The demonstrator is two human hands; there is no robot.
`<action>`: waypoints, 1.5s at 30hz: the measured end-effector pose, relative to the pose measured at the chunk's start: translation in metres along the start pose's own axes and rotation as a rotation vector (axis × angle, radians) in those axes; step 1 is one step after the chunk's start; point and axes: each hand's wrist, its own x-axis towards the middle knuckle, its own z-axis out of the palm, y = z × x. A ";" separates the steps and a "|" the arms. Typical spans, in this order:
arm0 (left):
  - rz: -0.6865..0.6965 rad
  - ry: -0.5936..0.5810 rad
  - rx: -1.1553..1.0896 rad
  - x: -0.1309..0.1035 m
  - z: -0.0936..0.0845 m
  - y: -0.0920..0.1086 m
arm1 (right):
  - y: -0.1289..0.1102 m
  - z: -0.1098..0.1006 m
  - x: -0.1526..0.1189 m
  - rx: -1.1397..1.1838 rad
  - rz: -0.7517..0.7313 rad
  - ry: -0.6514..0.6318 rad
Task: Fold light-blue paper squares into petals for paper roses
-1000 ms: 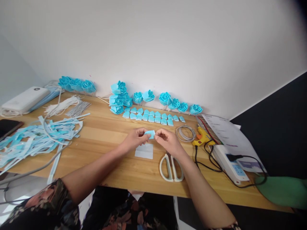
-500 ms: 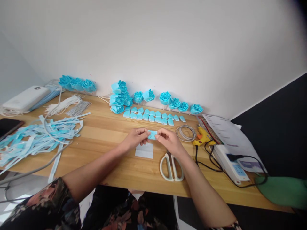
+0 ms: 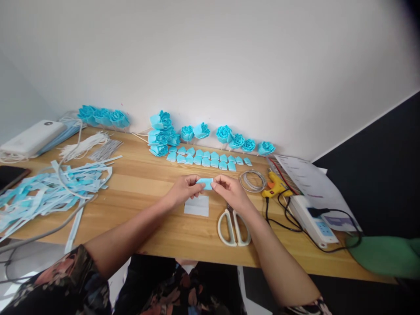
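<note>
Between my two hands is a small light-blue fabric piece (image 3: 206, 183), held up just over the table. My left hand (image 3: 187, 189) pinches its left side between thumb and fingers, while my right hand (image 3: 229, 188) grips the right end. Below them a pale square sheet (image 3: 196, 206) lies flat on the wood. White-handled scissors (image 3: 234, 229) rest under my right wrist, their blades mostly hidden by it. Beyond my hands, rows of folded blue pieces (image 3: 205, 161) lie on the table.
Blue fabric flowers (image 3: 159, 135) line the wall. To the right are coiled wire (image 3: 252, 181), a yellow glue gun (image 3: 276, 185), a power strip (image 3: 311, 221) and printed paper (image 3: 305, 183). Blue strips (image 3: 59, 188), a phone (image 3: 11, 177) and a white box-shaped device (image 3: 33, 138) occupy the left.
Both hands keep hold of the blue piece, which is tilted slightly differently, its upper left corner now showing more. The whole view has shifted a little.
</note>
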 end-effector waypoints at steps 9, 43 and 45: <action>0.015 0.037 0.036 0.000 -0.003 0.000 | -0.012 -0.063 -0.001 -0.184 0.051 0.404; 0.033 0.011 0.016 -0.004 0.002 0.003 | 0.020 -0.010 -0.036 -0.755 0.064 0.273; 0.030 0.011 0.008 -0.005 0.002 0.005 | 0.022 -0.011 -0.036 -0.656 0.128 0.297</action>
